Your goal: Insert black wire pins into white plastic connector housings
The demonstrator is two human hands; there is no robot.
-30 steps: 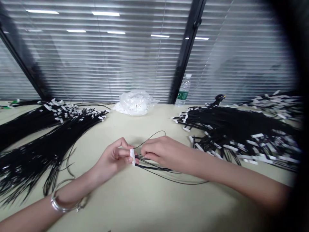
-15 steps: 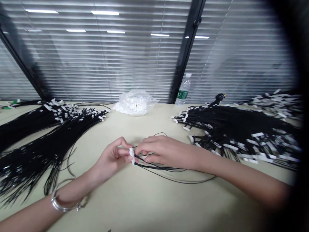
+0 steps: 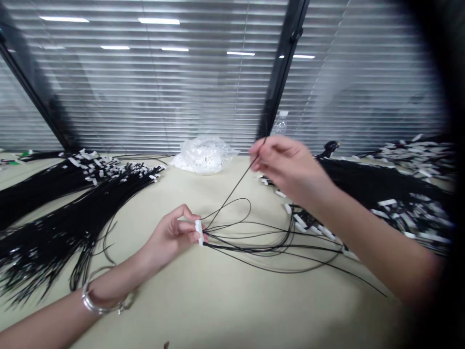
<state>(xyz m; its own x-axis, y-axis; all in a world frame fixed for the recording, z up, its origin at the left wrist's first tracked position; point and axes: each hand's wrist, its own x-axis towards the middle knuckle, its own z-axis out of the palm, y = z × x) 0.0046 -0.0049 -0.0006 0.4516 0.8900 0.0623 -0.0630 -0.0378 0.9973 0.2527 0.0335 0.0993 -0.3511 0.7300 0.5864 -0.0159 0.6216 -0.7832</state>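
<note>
Low over the middle of the table, my left hand [image 3: 176, 232] pinches a white plastic connector [image 3: 199, 232] between thumb and fingers. Several thin black wires [image 3: 250, 249] run out of the connector's right side and loop across the tabletop to the right. My right hand [image 3: 286, 162] is raised above and to the right, its fingers pinched on one black wire [image 3: 234, 189]. That wire stretches straight and slanting from the connector up to the fingertips. The right hand covers part of the plastic bottle behind it.
Black wire bundles with white connector ends [image 3: 72, 203] lie at the left. Another large pile of such wires [image 3: 359, 184] lies at the right. A clear bag of small white parts [image 3: 207, 155] sits at the back, near the bottle [image 3: 280, 123] and the window blinds [image 3: 163, 87].
My right hand has moved from beside the connector up and to the right, drawing one wire taut. My left hand holds the connector in nearly the same place.
</note>
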